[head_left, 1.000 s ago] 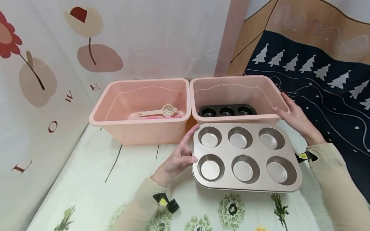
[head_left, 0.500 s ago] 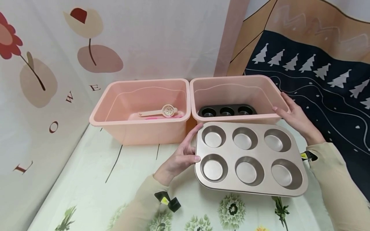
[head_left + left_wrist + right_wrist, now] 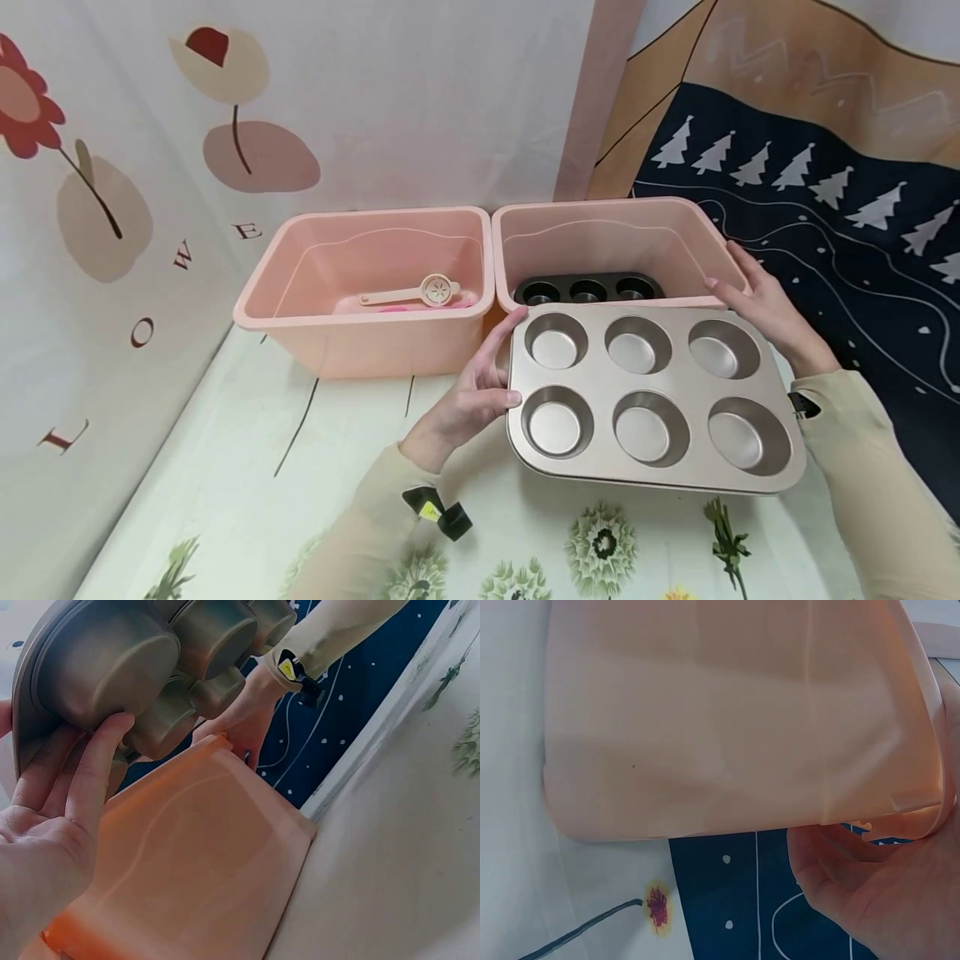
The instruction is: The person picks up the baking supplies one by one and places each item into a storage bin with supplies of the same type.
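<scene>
A champagne-coloured muffin pan (image 3: 654, 382) with several round cups is held in the air just in front of the right pink bin (image 3: 600, 237), tilted toward me. My left hand (image 3: 467, 408) grips its left edge, thumb on the top face and the other fingers underneath against the cups, as the left wrist view shows. My right hand (image 3: 776, 318) holds the right bin by the rim at its right end, thumb on the inner side and fingers outside. Inside that bin lies a black muffin pan (image 3: 617, 286), its front part hidden by the bin's wall.
Next to it stands the left pink bin (image 3: 375, 346). In it lie a cream slotted spoon-like egg separator (image 3: 437, 290) and something bright pink (image 3: 427, 308), mostly hidden. A flower-print cloth (image 3: 345, 467) covers the table, and patterned curtains (image 3: 420, 100) stand close behind the bins.
The champagne muffin pan has moved slightly right with my left hand, then up, so it now overlaps the right bin's front wall more. My right hand stays on the rim.
</scene>
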`<state>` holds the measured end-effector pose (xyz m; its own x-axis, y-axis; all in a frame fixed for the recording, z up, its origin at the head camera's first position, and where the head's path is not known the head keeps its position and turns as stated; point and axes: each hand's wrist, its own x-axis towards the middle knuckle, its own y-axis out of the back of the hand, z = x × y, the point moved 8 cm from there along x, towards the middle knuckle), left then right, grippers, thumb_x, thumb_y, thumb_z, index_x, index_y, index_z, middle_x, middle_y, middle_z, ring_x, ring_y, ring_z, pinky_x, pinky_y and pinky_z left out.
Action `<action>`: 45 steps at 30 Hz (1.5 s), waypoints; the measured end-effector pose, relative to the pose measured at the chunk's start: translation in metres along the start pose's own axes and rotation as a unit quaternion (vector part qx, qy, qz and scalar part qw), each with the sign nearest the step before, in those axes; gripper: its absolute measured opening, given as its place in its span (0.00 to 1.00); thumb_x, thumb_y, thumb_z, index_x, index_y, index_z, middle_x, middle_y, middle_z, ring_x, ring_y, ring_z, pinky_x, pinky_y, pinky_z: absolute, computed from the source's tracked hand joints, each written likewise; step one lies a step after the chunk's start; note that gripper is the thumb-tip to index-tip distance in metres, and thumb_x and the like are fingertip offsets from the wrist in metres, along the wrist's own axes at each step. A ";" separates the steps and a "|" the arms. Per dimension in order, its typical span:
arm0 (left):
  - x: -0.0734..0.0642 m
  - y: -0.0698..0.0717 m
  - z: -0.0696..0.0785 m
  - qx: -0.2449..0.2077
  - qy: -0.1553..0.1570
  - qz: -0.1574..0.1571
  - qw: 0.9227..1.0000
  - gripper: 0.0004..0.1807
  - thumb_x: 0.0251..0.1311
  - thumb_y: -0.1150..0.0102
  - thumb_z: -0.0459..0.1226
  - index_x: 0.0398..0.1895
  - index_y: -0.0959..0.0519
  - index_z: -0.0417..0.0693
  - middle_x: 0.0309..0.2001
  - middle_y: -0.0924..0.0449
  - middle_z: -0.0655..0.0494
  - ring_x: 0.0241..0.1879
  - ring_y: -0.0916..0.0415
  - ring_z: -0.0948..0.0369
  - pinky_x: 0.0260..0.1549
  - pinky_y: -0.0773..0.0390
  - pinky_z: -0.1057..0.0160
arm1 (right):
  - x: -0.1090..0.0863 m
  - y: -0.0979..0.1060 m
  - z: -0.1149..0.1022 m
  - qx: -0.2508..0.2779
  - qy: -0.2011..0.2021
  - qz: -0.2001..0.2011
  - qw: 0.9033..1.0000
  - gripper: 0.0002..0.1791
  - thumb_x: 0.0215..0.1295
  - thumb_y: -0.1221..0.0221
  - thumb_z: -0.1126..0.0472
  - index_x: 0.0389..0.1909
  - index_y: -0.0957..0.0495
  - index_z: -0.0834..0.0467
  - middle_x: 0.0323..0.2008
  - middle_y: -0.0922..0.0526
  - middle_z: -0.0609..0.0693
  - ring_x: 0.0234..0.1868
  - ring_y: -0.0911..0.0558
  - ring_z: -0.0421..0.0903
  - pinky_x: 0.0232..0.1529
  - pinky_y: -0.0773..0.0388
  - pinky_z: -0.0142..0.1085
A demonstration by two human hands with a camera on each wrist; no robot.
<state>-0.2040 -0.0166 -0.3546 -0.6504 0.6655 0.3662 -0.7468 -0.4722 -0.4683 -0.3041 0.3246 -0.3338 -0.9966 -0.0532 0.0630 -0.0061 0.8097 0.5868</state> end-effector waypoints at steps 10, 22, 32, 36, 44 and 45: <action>0.008 0.006 0.008 0.001 -0.013 0.018 1.000 0.51 0.53 0.53 0.22 0.78 0.62 0.58 0.30 0.19 0.54 0.25 0.24 0.65 0.26 0.24 0.69 | -0.001 -0.001 0.000 0.006 0.010 0.010 1.000 0.44 0.71 0.49 0.49 0.77 0.64 0.55 0.71 0.50 0.71 0.65 0.42 0.69 0.60 0.46 0.64; 0.019 0.011 0.024 -0.015 -0.032 0.061 0.997 0.50 0.52 0.57 0.20 0.78 0.58 0.61 0.37 0.21 0.50 0.28 0.23 0.64 0.28 0.22 0.67 | -0.002 0.000 -0.002 0.057 0.089 0.009 0.994 0.38 0.73 0.51 0.61 0.76 0.60 0.62 0.72 0.54 0.68 0.69 0.45 0.47 0.55 0.47 0.15; 0.028 0.022 0.029 -0.015 -0.041 0.114 0.993 0.49 0.54 0.60 0.19 0.78 0.58 0.62 0.70 0.54 0.51 0.28 0.26 0.65 0.29 0.25 0.70 | -0.003 0.000 -0.002 0.058 0.090 0.011 0.994 0.38 0.72 0.51 0.63 0.76 0.60 0.63 0.72 0.53 0.69 0.69 0.45 0.47 0.54 0.47 0.15; 0.031 0.023 0.030 -0.005 -0.042 0.124 0.991 0.49 0.55 0.59 0.19 0.78 0.58 0.62 0.73 0.63 0.57 0.25 0.27 0.65 0.27 0.26 0.71 | -0.003 0.001 -0.003 0.052 0.082 0.015 0.995 0.39 0.72 0.51 0.62 0.76 0.61 0.62 0.72 0.53 0.69 0.69 0.46 0.51 0.53 0.47 0.14; 0.040 0.027 0.034 -0.012 -0.051 0.148 0.988 0.48 0.55 0.59 0.18 0.78 0.57 0.58 0.71 0.59 0.59 0.25 0.26 0.65 0.28 0.25 0.70 | -0.003 0.003 -0.005 0.048 0.082 0.017 0.995 0.37 0.74 0.53 0.59 0.75 0.61 0.63 0.71 0.54 0.70 0.70 0.46 0.55 0.52 0.46 0.13; 0.041 0.028 0.035 -0.014 -0.052 0.151 0.987 0.48 0.55 0.59 0.19 0.78 0.57 0.58 0.71 0.58 0.58 0.26 0.26 0.65 0.29 0.25 0.70 | -0.003 0.003 -0.005 0.045 0.081 0.018 0.996 0.37 0.75 0.53 0.59 0.76 0.61 0.63 0.71 0.54 0.70 0.70 0.47 0.55 0.52 0.46 0.12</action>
<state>-0.2560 -0.0228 -0.3245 -0.8542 0.4333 0.2874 -0.5142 -0.6221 -0.5905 -0.3008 0.3241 -0.3286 -0.9699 -0.1115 0.2164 0.0141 0.8618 0.5071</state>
